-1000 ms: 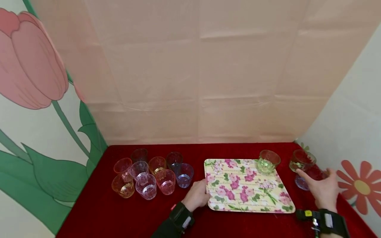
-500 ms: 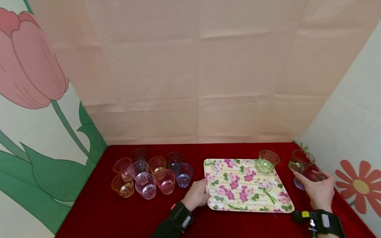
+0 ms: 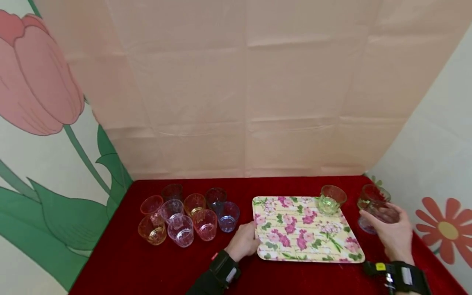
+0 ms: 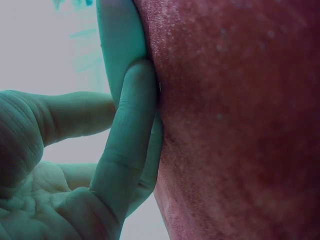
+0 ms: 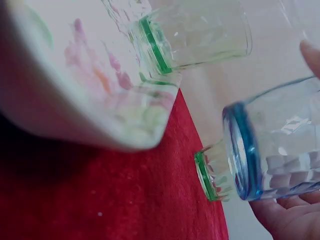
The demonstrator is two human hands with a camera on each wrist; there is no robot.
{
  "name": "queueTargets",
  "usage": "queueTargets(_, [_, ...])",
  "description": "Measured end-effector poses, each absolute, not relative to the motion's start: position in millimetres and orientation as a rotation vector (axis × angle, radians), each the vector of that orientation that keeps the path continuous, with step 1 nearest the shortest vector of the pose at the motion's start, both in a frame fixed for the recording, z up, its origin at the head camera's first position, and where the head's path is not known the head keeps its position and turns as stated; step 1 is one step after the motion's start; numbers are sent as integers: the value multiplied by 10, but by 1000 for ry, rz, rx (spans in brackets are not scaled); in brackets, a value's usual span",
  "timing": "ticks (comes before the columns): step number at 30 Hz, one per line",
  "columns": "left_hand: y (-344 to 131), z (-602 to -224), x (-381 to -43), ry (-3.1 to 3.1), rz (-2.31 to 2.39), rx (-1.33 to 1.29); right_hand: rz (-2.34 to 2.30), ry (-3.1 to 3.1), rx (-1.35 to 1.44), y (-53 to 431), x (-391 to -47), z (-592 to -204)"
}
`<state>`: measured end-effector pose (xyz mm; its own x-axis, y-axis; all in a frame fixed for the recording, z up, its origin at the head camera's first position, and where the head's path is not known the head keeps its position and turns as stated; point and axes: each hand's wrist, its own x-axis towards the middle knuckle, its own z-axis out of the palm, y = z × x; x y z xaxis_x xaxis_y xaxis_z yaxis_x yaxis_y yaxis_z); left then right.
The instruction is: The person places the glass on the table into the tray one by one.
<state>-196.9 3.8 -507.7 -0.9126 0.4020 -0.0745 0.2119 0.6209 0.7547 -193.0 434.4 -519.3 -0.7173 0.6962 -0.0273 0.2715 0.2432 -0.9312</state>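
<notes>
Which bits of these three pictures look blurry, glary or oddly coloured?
Head view: fairly even light, mostly sharp; left wrist: greenish cast on the left hand, glaring white behind it, dim red cloth; right wrist: the tray blurred along its near rim and partly washed out, highlights on the blue-based glass.

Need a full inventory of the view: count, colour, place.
tray: 1, cream with pink flowers, centre-right
glasses: 9, mixed tints (amber, pink, blue among them), left of tray
green glasses: 2, pale green, one on tray's far right corner, one beyond right hand
blue glass: 1, blue-based, in right hand
cloth: 1, red, beneath
sheet: 1, beige, back
side walls: 2, whitish, flower pictures
wristbands: 2, black, one per wrist
left hand: 1, pinching tray's left edge
right hand: 1, right of tray
</notes>
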Motion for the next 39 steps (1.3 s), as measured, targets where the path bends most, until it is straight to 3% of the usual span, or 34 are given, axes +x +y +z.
queueTargets(8, [6, -5077, -1949, 2630, 1195, 585, 1543, -2208, -737, 4197, -1818, -5182])
queueTargets(21, [7, -5042, -1942, 2626, 1186, 550, 1730, -2237, -117, 4011, -1819, -5141])
queueTargets(39, [19, -5055, -1956, 2658, 1154, 563, 1421, -2737, -120, 3902, -1879, -5141])
